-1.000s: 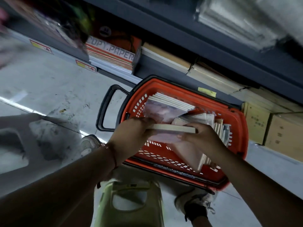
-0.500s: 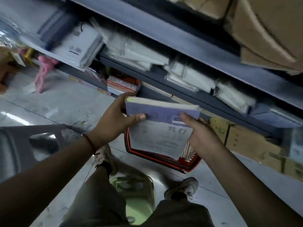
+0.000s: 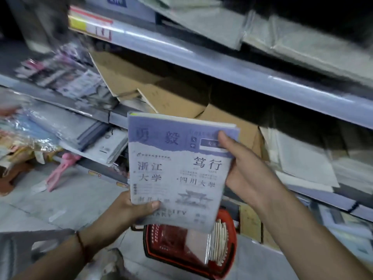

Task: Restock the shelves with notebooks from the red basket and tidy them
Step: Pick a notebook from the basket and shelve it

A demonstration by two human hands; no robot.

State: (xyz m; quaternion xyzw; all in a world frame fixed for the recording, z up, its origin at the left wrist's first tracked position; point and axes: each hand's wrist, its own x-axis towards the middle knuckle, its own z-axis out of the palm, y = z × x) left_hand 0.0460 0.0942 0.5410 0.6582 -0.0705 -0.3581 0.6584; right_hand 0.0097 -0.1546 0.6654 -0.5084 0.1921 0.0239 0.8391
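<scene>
Notebook stack (image 3: 179,170) lifted from red basket (image 3: 230,247) up to shelf (image 3: 222,63) height. Left hand (image 3: 129,209) grips bottom edge, right hand (image 3: 244,168) pinches right edge. Not shelved yet; more notebooks remain in basket.

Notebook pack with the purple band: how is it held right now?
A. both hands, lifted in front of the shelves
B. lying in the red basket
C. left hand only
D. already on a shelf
A: the left hand grips the notebook pack at its lower edge and the right hand at its right side, above the red basket.
</scene>
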